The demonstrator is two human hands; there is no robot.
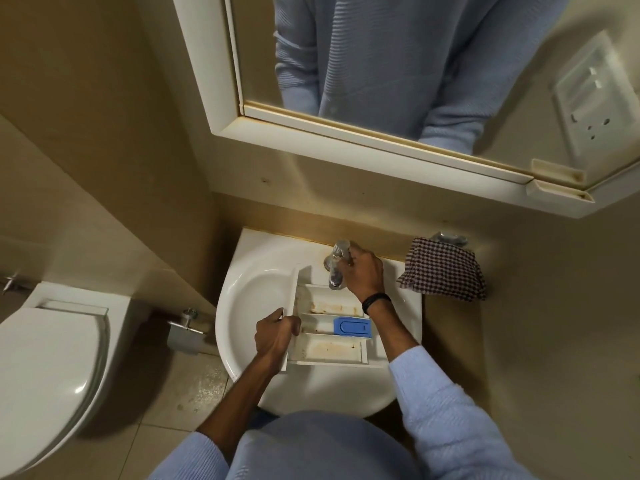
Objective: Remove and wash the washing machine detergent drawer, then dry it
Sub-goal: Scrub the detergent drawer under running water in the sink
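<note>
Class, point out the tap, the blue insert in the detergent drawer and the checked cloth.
tap (335,277), head view, on its spout.
blue insert (352,328), head view, on its top face.
checked cloth (443,270), head view, on its middle.

The white plastic detergent drawer lay in the white ceramic basin, with the chrome tap at twelve o'clock and the checked cloth at two.

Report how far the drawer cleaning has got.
Done: the detergent drawer is out of the machine and lies in the sink. In hand: the left hand grips its front panel while the right hand holds the tap; no running water shows. Left: washing, since brown residue lines the compartments, then drying, perhaps with the checked cloth hanging beside the sink.
</note>
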